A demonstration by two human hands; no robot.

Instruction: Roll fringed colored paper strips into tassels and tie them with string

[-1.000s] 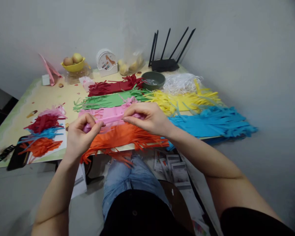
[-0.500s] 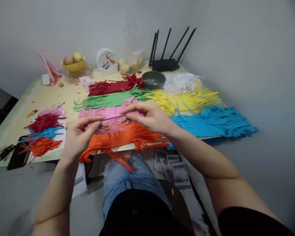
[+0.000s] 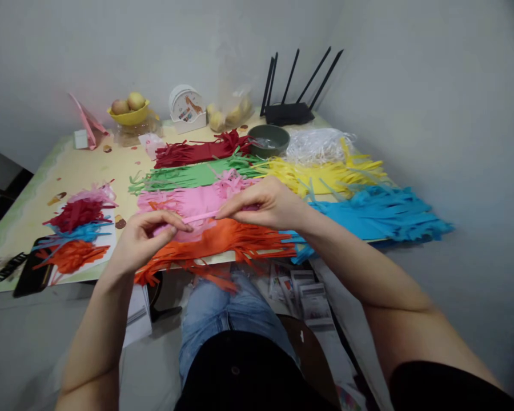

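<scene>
Between my two hands a piece of pink fringed tissue paper (image 3: pixel 201 217) is stretched as a narrow roll. My left hand (image 3: pixel 148 237) pinches its left end, and my right hand (image 3: pixel 263 206) pinches the right end. Just behind it lies a stack of pink fringed paper (image 3: pixel 197 198). Below my hands, orange fringed paper (image 3: pixel 223 237) spreads to the table's front edge, some strips hanging over. Green fringed paper (image 3: pixel 197 175) and dark red fringed paper (image 3: pixel 205 150) lie farther back. Yellow fringed paper (image 3: pixel 314 174) and blue fringed paper (image 3: pixel 360 214) are to the right.
Coloured tassels (image 3: pixel 79 214) lie at the left beside a phone (image 3: pixel 32 274). A green bowl (image 3: pixel 269 141), white strings (image 3: pixel 319 145) and a black router (image 3: pixel 289 113) stand at the back. A yellow fruit bowl (image 3: pixel 128 117) is back left.
The pink paper in my hands has gone from a looser, wider sheet to a tight narrow roll. Both hands have come slightly lower, toward me.
</scene>
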